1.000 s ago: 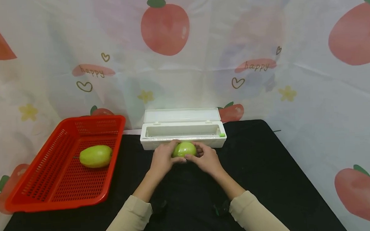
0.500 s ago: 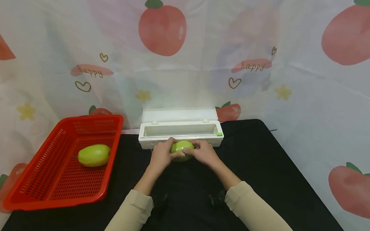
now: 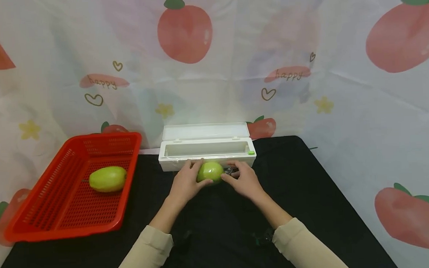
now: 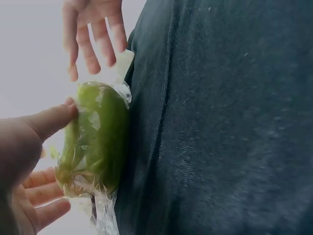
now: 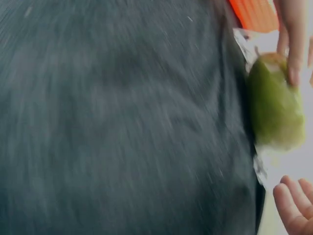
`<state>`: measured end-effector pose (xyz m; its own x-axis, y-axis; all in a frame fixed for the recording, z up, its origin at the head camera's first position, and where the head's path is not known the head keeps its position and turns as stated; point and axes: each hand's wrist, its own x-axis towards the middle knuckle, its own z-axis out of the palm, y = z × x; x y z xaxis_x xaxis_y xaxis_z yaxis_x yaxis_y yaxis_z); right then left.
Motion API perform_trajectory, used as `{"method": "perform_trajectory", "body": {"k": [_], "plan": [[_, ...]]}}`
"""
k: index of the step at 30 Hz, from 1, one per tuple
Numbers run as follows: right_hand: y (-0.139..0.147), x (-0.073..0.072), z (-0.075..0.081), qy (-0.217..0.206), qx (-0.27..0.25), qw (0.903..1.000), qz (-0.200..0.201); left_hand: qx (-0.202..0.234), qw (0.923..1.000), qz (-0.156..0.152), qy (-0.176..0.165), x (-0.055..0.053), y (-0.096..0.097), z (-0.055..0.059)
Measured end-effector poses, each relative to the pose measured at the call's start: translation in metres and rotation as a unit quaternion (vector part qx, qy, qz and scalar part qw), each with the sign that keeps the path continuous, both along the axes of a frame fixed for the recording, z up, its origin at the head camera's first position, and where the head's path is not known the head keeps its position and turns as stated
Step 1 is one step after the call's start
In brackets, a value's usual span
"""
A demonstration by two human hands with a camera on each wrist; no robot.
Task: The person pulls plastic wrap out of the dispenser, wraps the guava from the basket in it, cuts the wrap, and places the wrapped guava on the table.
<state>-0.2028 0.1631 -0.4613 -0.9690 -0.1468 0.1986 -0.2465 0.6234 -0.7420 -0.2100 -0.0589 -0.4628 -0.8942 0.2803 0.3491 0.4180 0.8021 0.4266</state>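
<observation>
A green papaya [image 3: 210,172] wrapped in clear plastic film lies at the front of a white cling film box [image 3: 172,165]. My left hand [image 3: 183,183] holds its left end, thumb on the near side and fingers beyond the stem end. Loose film [image 4: 105,213] bunches around the stem in the left wrist view. At the other end, my right hand [image 3: 246,182] is spread just beside the papaya, fingers apart from it in both wrist views. Some film [image 5: 260,169] sticks out from that end toward the right fingers.
The film box has its lid [image 3: 205,131] raised and a green slider [image 3: 251,152] at its right end. To the left stands a red basket [image 3: 15,234] holding another papaya [image 3: 108,179]. A black cloth [image 3: 219,245] covers the table; a printed curtain [image 3: 212,94] hangs behind.
The right hand has drawn away to the right from the papaya, its thumb no longer over the fruit. The left hand stays at the left end. The head view has shifted slightly.
</observation>
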Motion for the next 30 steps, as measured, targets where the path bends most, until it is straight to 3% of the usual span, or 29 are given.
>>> {"method": "perform_trajectory", "body": {"k": [4,7,10,13,16,19,21,25,30], "plan": [[0.021,-0.001,0.007,-0.002,-0.006,1.0000,-0.001,-0.005,0.9986,-0.010,0.052,0.005,-0.007,0.000],[0.035,-0.004,0.014,0.003,-0.006,1.0000,-0.004,0.016,0.9953,-0.014,0.094,0.008,-0.013,0.001],[0.047,-0.009,0.020,0.014,0.008,0.9999,-0.006,0.064,0.9896,0.002,0.129,0.008,-0.021,0.001],[0.058,-0.015,0.026,0.026,0.028,0.9992,-0.010,0.140,0.9784,0.042,0.147,0.006,-0.033,0.001],[0.067,-0.022,0.030,0.045,0.053,0.9974,-0.017,0.226,0.9622,0.099,0.116,-0.001,-0.047,-0.002],[0.073,-0.028,0.033,0.069,0.077,0.9943,-0.025,0.282,0.9471,0.147,0.040,-0.012,-0.060,-0.006],[0.076,-0.034,0.033,0.082,0.097,0.9913,-0.032,0.302,0.9391,0.164,-0.017,-0.018,-0.066,-0.008],[0.078,-0.044,0.032,0.092,0.139,0.9848,-0.048,0.310,0.9333,0.165,-0.076,-0.027,-0.071,-0.013],[0.077,-0.050,0.033,0.087,0.166,0.9807,-0.056,0.320,0.9325,0.154,-0.066,-0.034,-0.075,-0.021]]}}
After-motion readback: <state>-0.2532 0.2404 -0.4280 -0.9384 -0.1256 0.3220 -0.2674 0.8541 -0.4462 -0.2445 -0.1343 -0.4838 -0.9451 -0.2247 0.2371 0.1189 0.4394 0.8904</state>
